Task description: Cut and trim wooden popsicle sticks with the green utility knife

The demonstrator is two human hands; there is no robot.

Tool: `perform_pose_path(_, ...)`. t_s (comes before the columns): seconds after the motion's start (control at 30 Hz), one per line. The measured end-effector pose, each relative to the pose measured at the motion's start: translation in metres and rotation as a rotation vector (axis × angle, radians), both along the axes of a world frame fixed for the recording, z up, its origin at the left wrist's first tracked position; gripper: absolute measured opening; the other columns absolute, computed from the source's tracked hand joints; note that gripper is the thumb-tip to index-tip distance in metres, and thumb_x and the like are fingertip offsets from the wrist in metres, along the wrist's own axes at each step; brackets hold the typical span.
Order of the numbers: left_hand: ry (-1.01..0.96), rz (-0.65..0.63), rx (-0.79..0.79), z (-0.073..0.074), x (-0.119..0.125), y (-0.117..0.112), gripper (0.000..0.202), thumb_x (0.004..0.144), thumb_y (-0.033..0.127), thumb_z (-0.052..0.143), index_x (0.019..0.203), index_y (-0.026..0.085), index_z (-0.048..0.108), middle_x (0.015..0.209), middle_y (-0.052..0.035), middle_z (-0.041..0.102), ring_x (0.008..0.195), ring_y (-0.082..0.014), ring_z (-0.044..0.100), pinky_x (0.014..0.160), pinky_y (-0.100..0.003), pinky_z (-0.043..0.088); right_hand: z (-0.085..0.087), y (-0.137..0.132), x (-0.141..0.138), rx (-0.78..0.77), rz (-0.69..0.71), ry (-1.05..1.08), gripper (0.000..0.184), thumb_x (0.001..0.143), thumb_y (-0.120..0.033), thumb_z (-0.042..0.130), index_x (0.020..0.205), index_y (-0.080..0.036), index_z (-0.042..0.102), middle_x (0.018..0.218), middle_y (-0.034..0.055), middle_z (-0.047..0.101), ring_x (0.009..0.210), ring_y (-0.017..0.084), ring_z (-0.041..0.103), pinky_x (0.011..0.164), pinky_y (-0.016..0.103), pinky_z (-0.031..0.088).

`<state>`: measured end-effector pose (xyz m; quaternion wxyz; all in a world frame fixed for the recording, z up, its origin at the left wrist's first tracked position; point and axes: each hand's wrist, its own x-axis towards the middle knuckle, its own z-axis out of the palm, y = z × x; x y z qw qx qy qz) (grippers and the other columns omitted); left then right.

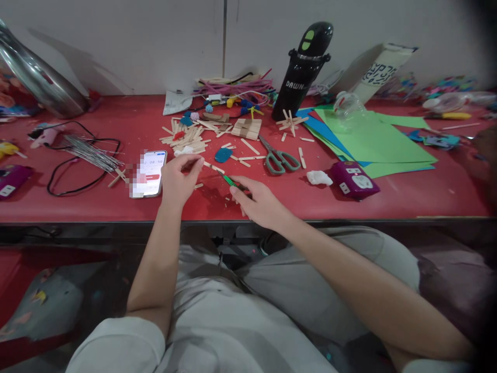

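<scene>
My left hand pinches one end of a thin wooden craft stick above the red tabletop. In my right hand is a green-and-black hand tool, its narrow dark end at the stick; its exact kind is too small to tell. The fingers of my right hand are wrapped round it. Small wood chips lie under the hands. Just beyond them are a blue flat piece, a pile of craft sticks and grey-green scissors. A lit phone lies beside my left wrist.
A black bottle stands at the back, near green paper sheets. A purple box and crumpled white tissue sit at right. Thin wires and a steel flask are at left. The table's front edge runs below my wrists.
</scene>
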<state>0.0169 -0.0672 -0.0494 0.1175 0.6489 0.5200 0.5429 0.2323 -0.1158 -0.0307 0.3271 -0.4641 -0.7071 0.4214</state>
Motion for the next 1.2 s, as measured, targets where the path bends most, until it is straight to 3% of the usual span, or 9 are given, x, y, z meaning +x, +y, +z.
perform_pose_path(0.2, -0.141, -0.046, -0.132, 0.002, 0.004, -0.002, 0.012, 0.086, 0.031, 0.071, 0.086, 0.02, 0.073, 0.073, -0.0005, 0.075, 0.065, -0.0148, 0.074, 0.063, -0.025, 0.061, 0.001, -0.003, -0.003, 0.035, 0.002, -0.02, 0.042, 0.099, -0.033, 0.049, 0.134, -0.013, 0.061, 0.088, 0.0066, 0.069, 0.061, 0.013, 0.059, 0.059, 0.027, 0.049)
perform_pose_path(0.4, -0.128, -0.07, -0.037, -0.002, 0.001, 0.001, 0.015, 0.088, 0.035, 0.071, 0.092, 0.021, 0.075, 0.078, -0.0015, 0.076, 0.069, -0.015, 0.074, 0.067, -0.026, 0.061, 0.0, -0.002, -0.003, -0.028, 0.008, 0.013, 0.039, 0.1, -0.034, 0.049, 0.131, -0.015, 0.061, 0.09, 0.0052, 0.068, 0.05, 0.009, 0.055, 0.048, 0.023, 0.046)
perform_pose_path(0.6, 0.061, -0.002, 0.146, 0.001, -0.002, 0.002, 0.014, 0.091, 0.035, 0.071, 0.095, 0.025, 0.079, 0.093, -0.0033, 0.079, 0.086, -0.0168, 0.073, 0.08, -0.03, 0.058, -0.005, -0.002, -0.01, -0.137, 0.061, 0.1, 0.034, 0.101, -0.032, 0.048, 0.13, -0.018, 0.058, 0.08, -0.0005, 0.062, 0.043, 0.007, 0.055, 0.039, 0.02, 0.045)
perform_pose_path(0.93, 0.086, 0.025, 0.215, 0.005, 0.002, 0.0, 0.013, 0.09, 0.033, 0.073, 0.096, 0.026, 0.081, 0.092, -0.0031, 0.079, 0.084, -0.0171, 0.073, 0.077, -0.03, 0.058, 0.007, -0.008, -0.019, -0.401, 0.044, 0.255, 0.021, 0.102, -0.021, 0.046, 0.121, -0.017, 0.053, 0.079, -0.0045, 0.056, 0.04, 0.005, 0.057, 0.033, 0.018, 0.048)
perform_pose_path(1.2, 0.081, 0.018, 0.241, 0.005, 0.003, 0.001, 0.01, 0.088, 0.032, 0.075, 0.093, 0.027, 0.081, 0.09, -0.0018, 0.079, 0.082, -0.0167, 0.071, 0.078, -0.032, 0.057, 0.01, -0.013, -0.022, -0.358, 0.072, 0.338, 0.021, 0.102, -0.028, 0.046, 0.121, -0.02, 0.052, 0.08, -0.0052, 0.056, 0.041, 0.005, 0.058, 0.034, 0.016, 0.048)
